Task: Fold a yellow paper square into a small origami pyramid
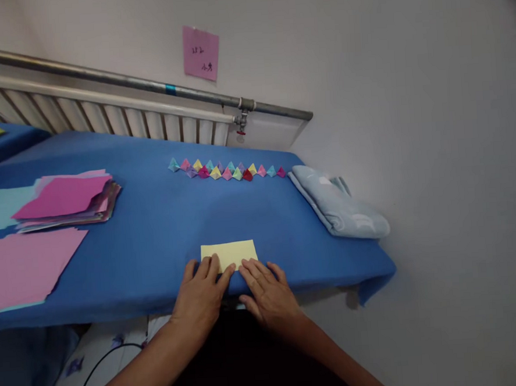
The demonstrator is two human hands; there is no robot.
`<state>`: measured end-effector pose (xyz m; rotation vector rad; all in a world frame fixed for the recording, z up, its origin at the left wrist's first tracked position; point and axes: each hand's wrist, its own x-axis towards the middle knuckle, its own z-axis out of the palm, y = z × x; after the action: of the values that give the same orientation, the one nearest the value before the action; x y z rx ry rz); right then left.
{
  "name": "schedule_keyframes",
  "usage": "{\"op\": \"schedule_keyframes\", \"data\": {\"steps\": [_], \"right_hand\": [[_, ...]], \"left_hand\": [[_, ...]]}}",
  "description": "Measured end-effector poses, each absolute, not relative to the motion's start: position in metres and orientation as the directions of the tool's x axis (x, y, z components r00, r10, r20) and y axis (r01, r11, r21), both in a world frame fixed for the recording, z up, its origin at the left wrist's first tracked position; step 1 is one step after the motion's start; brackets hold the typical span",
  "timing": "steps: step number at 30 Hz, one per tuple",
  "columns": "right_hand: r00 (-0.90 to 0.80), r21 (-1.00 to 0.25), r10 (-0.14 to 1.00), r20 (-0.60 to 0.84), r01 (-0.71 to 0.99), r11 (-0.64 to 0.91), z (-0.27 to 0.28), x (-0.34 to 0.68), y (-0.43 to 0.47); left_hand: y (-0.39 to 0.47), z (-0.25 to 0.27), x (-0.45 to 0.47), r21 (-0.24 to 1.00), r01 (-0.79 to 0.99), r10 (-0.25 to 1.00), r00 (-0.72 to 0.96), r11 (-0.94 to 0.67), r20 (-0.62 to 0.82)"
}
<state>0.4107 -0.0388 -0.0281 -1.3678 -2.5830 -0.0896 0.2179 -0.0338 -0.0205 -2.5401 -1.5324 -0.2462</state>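
Pink sheets [24, 268] and a mixed stack of coloured paper [68, 201] are lying at the left of the blue-covered table [155, 222]. Near its front edge the left hand [200, 292] and right hand [268, 291] are pressing flat, fingers spread and gripping nothing, on the near edge of a folded yellow paper [229, 253]. Behind, small folded paper shapes [226, 170] are sitting in a row; a folded pale cloth [340, 205] is resting at the right.
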Motion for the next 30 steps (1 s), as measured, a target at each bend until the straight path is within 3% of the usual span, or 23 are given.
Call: {"op": "schedule_keyframes", "data": {"steps": [8, 13, 20, 24, 30], "right_hand": [[-0.534, -0.074, 0.819, 0.209, 0.827, 0.558, -0.023, 0.418, -0.037], [-0.509, -0.09, 0.827, 0.237, 0.836, 0.541, -0.018, 0.433, -0.03], [-0.6, -0.16, 0.762, 0.244, 0.75, 0.642, -0.021, 0.409, -0.044], [-0.637, -0.16, 0.734, 0.234, 0.72, 0.675, -0.02, 0.408, -0.04], [-0.596, -0.118, 0.726, 0.345, 0.739, 0.663, -0.026, 0.415, -0.036]], "left_hand": [[-0.06, -0.028, 0.176, -0.098, 0.934, 0.894, 0.357, -0.344, 0.271], [-0.063, -0.024, 0.179, -0.049, 0.941, 0.872, 0.33, -0.335, 0.361], [-0.059, -0.028, 0.209, 0.108, 0.818, 0.755, 0.458, -0.564, 0.469], [-0.057, -0.04, 0.211, 0.13, 0.796, 0.727, 0.457, -0.592, 0.513], [-0.054, -0.036, 0.201, 0.108, 0.783, 0.702, 0.475, -0.612, 0.531]]}}
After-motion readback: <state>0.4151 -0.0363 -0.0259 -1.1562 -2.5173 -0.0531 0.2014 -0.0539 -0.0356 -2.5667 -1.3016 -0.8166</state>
